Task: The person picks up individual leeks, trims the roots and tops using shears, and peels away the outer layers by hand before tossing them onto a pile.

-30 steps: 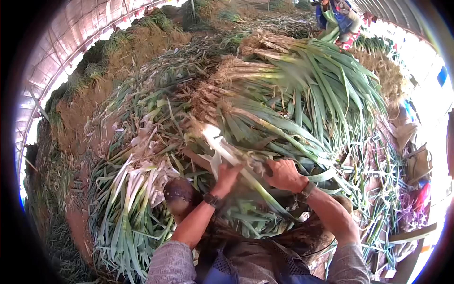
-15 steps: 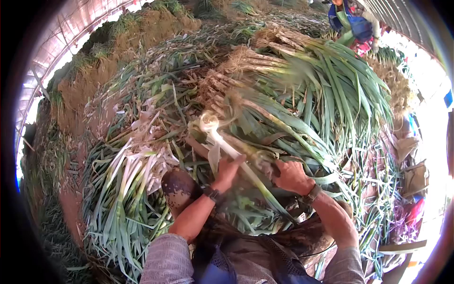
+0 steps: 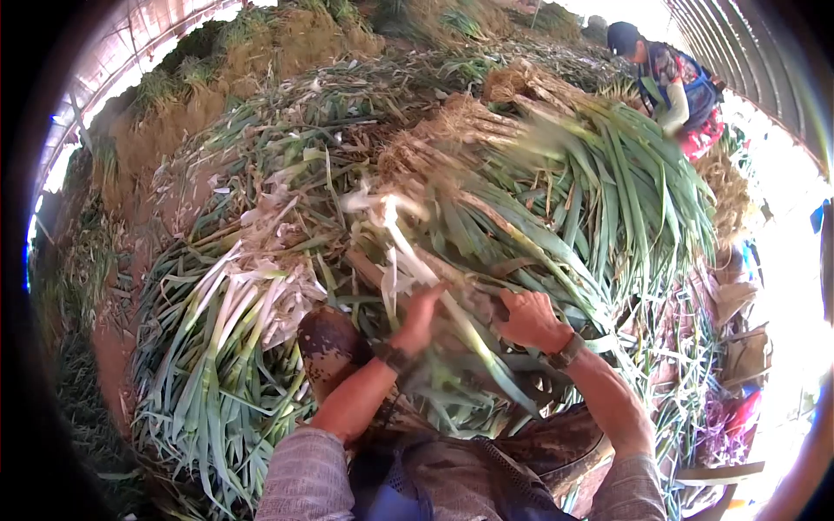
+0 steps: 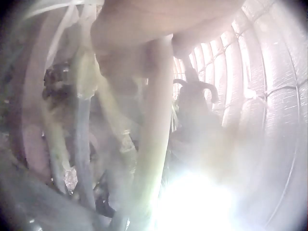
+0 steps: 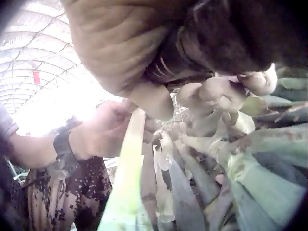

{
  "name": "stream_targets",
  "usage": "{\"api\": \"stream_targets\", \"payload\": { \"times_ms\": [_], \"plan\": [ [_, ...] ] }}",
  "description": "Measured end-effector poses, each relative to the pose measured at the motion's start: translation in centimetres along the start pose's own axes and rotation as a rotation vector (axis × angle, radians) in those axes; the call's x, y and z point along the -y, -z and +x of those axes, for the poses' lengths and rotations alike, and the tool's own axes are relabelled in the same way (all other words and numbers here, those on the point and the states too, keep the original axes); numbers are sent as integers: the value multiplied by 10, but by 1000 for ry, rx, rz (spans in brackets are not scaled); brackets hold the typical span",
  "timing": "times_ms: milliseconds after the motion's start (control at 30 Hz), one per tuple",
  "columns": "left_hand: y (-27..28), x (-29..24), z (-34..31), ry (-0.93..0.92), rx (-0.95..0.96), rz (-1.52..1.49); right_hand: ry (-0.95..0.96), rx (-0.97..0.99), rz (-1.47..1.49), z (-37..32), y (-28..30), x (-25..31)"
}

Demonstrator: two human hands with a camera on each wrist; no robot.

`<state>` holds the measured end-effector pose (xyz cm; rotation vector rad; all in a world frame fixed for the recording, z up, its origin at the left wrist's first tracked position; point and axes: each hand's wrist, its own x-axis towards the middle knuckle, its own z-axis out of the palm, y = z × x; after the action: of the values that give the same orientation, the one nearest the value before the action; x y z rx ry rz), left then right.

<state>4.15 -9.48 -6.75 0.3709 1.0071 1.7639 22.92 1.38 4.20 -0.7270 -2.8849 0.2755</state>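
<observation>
My left hand [image 3: 421,317] grips the pale stalk of a long green onion [image 3: 479,347], its blurred white end pointing away and its green leaves toward my lap. The left wrist view has the stalk [image 4: 154,130] running down from under my fingers. To the right of it, my right hand [image 3: 532,319] curls its fingers round a dark, banded thing [image 5: 211,45], whose kind I cannot tell. Peeled white onions [image 3: 234,304] lie beside my left knee. Unpeeled ones with brown roots [image 3: 426,148] are heaped beyond my hands.
Stripped leaves and skins [image 3: 287,113] litter the ground ahead and left. At the far right another person [image 3: 673,91] bends by the heap. More rooted onions [image 3: 278,74] are stacked along the left wall. My knee [image 3: 330,352] is close beside my left forearm.
The onion's white end, sharp half a second ago, is now blurred with loose skin spread about it. My hands stay near each other. More of the other person has come into view.
</observation>
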Motion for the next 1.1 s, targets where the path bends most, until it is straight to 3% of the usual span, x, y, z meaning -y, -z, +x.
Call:
{"api": "stream_targets", "payload": {
  "times_ms": [67,133,267,300,400,467,500,533,567,600,667,700,800,900,967,1000,1067,1100],
  "plan": [
    [-9,-16,-10,21,20,-113,21,35,-1,4,12,7],
    [-12,-24,-17,110,177,-407,44,144,26,5,22,13],
    [-13,-31,-10,55,292,-488,-36,33,-39,14,18,14],
    [-20,-31,-9,44,123,-407,-23,42,-18,17,18,16],
    [-10,-37,-6,53,191,-533,-15,59,-58,23,22,24],
    [0,-36,-1,50,110,-531,1,74,-58,26,25,24],
    [6,-33,1,-26,31,-486,30,212,-50,27,28,18],
    [10,-32,2,-95,-48,-438,48,213,-40,22,31,14],
    [9,-43,3,-91,-311,-474,75,248,-16,13,32,11],
    [14,-54,-1,-111,-347,-508,97,281,5,5,34,6],
    [38,-72,17,-249,-503,-529,66,379,-17,-8,36,-6],
    [38,-95,12,-332,-477,-483,28,477,-46,-15,36,-11],
    [27,-192,-4,-671,-509,-423,-96,340,-17,-39,34,-25],
    [35,-308,-39,-852,-459,-92,-181,352,-29,-51,49,-31],
    [24,-370,-72,-1023,-506,325,-213,349,-42,-58,46,-44],
    [15,-394,-83,-1128,-659,545,-223,356,-33,-61,44,-47],
    [39,-437,-99,-1102,-754,988,-236,369,-70,-63,42,-49],
    [57,-451,-97,-950,-918,1212,-239,374,-59,-62,46,-45]
  ]
}}
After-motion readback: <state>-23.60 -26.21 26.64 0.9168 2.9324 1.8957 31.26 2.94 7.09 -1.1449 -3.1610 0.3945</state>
